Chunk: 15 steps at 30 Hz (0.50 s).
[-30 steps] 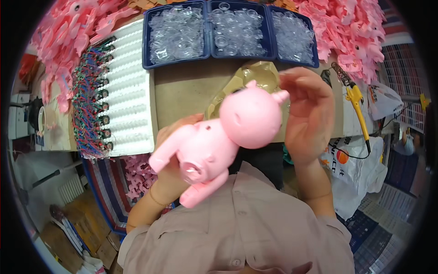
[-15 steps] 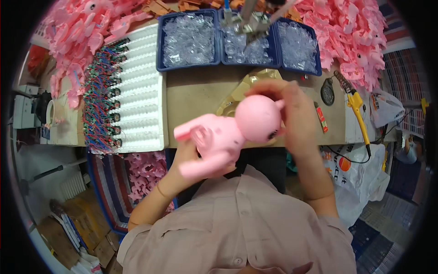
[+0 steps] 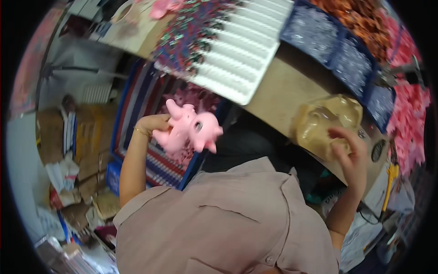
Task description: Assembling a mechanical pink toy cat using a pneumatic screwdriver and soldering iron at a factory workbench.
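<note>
Pink toy (image 3: pixel 182 128) is over the blue-edged bin (image 3: pixel 195 165), gripped in the left hand (image 3: pixel 156 123); the right hand (image 3: pixel 352 154) is loosely open near the tan tray (image 3: pixel 315 121). Probably the toy is light, stiff, slippery: best held around its trunk.

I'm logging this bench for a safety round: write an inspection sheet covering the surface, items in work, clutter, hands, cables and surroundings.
Surface: brown tabletop, bearing a white ridged tray.
Items in work: pink animal toy, seen against a blue crate; glossy tan moulded tray on the tabletop.
Clutter: blue bins of clear plastic parts; orange parts; heaped pink parts.
Hands: left hand grips the toy; right hand open at the tan moulded tray, contact unclear.
Cables: multicoloured wires tangled along the white tray; black cord near a yellow-handled soldering iron.
Surroundings: cardboard boxes at left; white plastic bag at lower right.
</note>
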Available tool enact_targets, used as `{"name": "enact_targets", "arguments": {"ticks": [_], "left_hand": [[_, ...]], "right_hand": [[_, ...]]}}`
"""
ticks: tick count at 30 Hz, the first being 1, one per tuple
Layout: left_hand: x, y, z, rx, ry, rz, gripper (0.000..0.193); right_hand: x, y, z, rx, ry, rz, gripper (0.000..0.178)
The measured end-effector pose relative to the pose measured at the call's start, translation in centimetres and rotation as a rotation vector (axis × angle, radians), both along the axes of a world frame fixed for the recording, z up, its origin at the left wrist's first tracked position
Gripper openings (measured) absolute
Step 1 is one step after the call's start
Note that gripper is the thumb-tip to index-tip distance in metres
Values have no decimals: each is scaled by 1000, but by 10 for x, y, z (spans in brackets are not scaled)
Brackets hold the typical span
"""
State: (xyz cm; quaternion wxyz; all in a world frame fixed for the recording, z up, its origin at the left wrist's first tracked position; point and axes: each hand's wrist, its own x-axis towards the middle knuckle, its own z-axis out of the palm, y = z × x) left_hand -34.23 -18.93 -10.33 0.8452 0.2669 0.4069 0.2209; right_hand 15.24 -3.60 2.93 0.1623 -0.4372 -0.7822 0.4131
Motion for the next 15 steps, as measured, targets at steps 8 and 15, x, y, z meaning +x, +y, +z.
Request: {"name": "enact_targets", "arguments": {"ticks": [8,15], "left_hand": [[-6,-90,-196,-357,878,490,49],[100,52,-33,693,801,-697,39]], "right_hand": [[-20,8,-31,201,-252,67,20],[46,5,-32,319,-68,-388,11]]}}
